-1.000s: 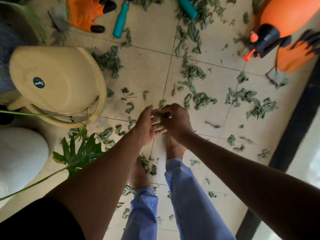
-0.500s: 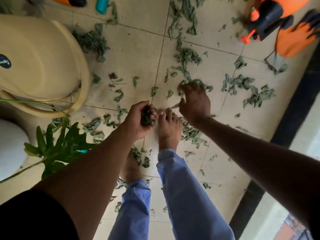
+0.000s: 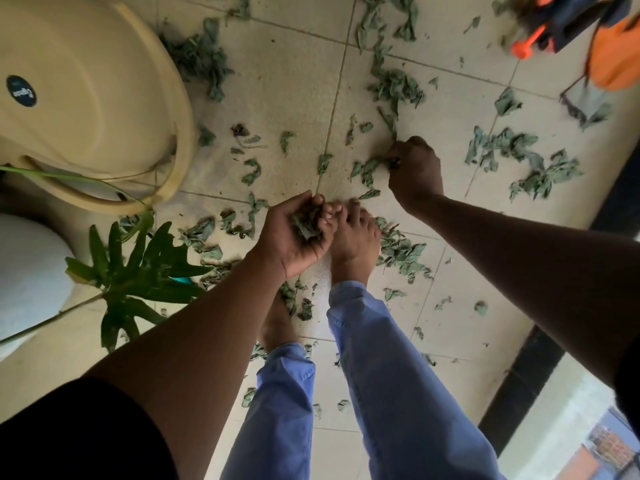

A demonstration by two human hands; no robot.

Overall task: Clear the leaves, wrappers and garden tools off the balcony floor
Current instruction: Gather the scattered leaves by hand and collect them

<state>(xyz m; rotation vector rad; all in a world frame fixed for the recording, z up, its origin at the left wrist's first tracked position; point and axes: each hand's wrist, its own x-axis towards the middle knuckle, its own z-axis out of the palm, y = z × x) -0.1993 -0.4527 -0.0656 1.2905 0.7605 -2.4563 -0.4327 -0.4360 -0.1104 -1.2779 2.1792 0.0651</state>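
We stood on a floor (image 3: 287, 81) of pale beige speckled tiles with thin grout lines crossing it at a slant. At 9 o'clock a cream plastic bin (image 3: 86, 98) lay tipped, a dark round label on its side. Below it, near 8 o'clock, sat a white rounded pot (image 3: 27, 271), and a green split leaf (image 3: 138, 275) on a long stem reached over the tiles. Toward 4 o'clock a black strip (image 3: 519, 386) edged the floor, with bright daylight and blurred buildings (image 3: 609, 445) beyond it.

Single head view, steeply downward, close above tiled floor (image 3: 287, 84)
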